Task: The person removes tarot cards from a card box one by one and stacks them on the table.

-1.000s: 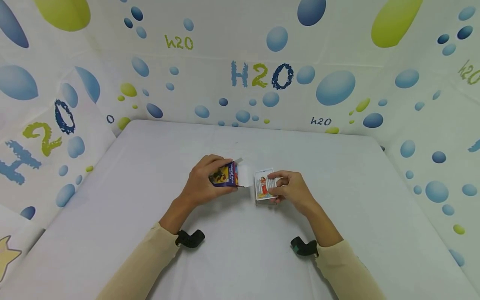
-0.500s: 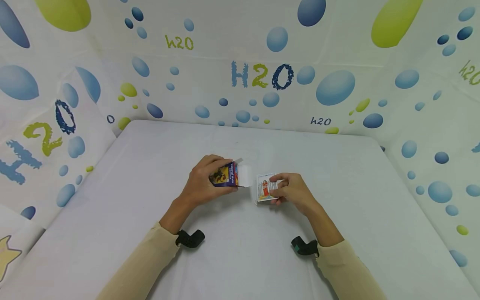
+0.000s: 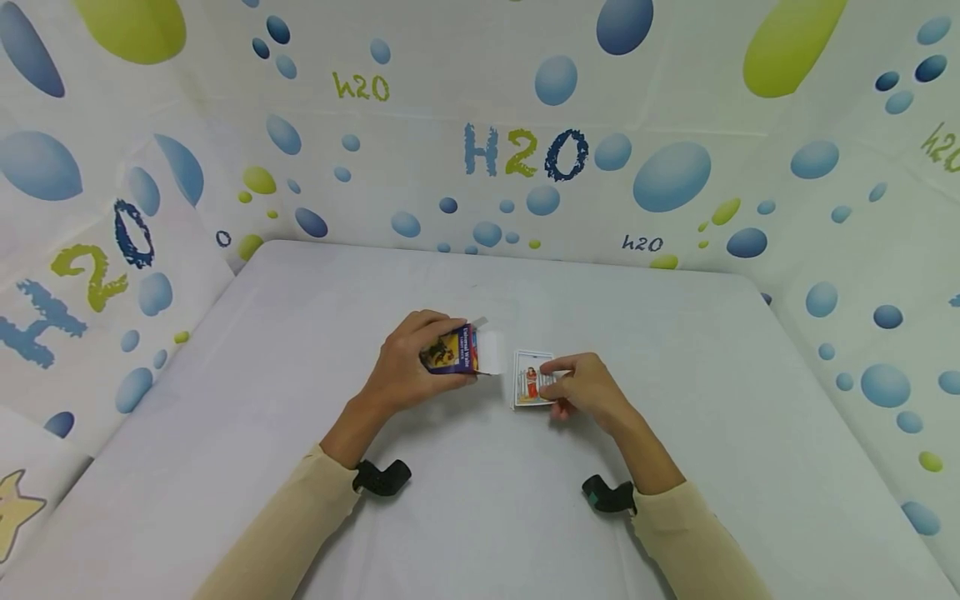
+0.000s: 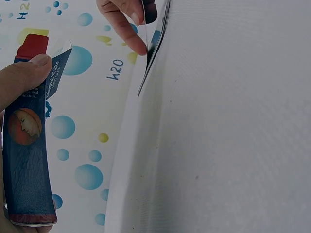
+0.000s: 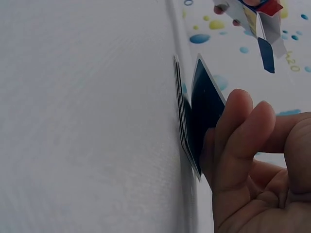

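Note:
My left hand [image 3: 408, 362] grips a dark blue tarot card box [image 3: 448, 350], its end flap open toward the right. In the left wrist view the thumb presses on the narrow side of the box [image 4: 30, 170], near the red tab [image 4: 33, 47]. Between thumb and fingers, my right hand [image 3: 588, 387] pinches a white-bordered picture card [image 3: 531, 382]. From the right wrist the card's dark back [image 5: 203, 104] shows, tilted over a thin pile of cards [image 5: 180, 109] on the table. Whether the box holds more cards is hidden.
A white cloth covers the table [image 3: 675, 375]. Behind and beside it hang white sheets [image 3: 420, 125] printed with blue and green drops. Black wrist mounts [image 3: 384, 478] sit on both forearms.
My right hand has lowered the card slightly toward the pile, and its fingers have shifted on the card's edge. The left hand and box have stayed in place.

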`<state>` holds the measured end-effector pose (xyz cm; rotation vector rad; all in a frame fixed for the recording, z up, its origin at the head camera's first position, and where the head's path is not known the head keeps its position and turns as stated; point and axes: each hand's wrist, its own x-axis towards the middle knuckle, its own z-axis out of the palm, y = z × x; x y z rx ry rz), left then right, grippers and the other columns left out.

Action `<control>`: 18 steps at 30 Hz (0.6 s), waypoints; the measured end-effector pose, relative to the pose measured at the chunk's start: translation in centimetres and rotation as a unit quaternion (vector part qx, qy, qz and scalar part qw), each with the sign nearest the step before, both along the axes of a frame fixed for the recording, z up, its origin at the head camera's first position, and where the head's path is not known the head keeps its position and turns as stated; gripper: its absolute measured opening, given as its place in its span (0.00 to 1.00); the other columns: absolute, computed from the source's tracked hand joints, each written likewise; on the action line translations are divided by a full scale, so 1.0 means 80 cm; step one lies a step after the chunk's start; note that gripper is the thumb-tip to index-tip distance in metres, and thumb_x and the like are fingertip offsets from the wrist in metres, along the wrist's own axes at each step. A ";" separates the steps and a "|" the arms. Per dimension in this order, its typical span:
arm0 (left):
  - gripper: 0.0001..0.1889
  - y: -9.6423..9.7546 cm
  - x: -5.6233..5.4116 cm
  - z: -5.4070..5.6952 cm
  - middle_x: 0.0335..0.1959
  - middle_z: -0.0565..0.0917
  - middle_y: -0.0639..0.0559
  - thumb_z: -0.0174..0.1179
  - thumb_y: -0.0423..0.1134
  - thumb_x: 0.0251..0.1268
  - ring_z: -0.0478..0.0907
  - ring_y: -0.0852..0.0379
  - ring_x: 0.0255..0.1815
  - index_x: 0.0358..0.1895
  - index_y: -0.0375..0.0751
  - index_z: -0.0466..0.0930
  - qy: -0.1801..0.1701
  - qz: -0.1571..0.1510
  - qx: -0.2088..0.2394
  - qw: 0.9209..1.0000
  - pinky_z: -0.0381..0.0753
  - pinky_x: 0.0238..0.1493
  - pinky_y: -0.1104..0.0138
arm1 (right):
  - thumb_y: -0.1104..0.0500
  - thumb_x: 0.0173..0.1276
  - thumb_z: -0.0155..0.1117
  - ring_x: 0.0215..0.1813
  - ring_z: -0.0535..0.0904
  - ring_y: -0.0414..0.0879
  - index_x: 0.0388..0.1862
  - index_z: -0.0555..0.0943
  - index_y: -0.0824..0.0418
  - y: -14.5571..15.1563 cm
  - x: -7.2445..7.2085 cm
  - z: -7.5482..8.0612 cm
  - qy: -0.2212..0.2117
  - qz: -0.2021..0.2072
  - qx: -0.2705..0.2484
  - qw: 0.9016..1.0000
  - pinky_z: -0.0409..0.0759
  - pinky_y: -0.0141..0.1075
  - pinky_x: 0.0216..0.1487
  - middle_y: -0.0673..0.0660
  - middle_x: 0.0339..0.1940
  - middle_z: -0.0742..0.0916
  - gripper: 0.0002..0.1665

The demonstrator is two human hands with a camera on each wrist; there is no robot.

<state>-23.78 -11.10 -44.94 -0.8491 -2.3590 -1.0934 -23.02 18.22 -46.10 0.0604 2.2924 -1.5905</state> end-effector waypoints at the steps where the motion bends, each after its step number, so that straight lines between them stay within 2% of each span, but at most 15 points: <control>1: 0.39 0.000 0.000 0.000 0.57 0.79 0.50 0.84 0.47 0.41 0.74 0.53 0.58 0.63 0.45 0.81 0.000 0.000 -0.001 1.000 0.77 0.58 0.56 | 0.69 0.62 0.70 0.16 0.79 0.44 0.59 0.81 0.68 0.000 0.000 0.000 0.001 0.000 0.006 1.000 0.78 0.32 0.21 0.60 0.20 0.85 0.24; 18: 0.39 -0.001 0.000 -0.002 0.57 0.79 0.51 0.84 0.47 0.41 0.74 0.54 0.58 0.62 0.46 0.82 -0.003 0.001 -0.001 1.000 0.78 0.58 0.56 | 0.65 0.60 0.75 0.12 0.75 0.44 0.63 0.83 0.58 -0.002 0.005 -0.002 0.020 0.003 0.085 0.996 0.75 0.33 0.16 0.58 0.19 0.83 0.30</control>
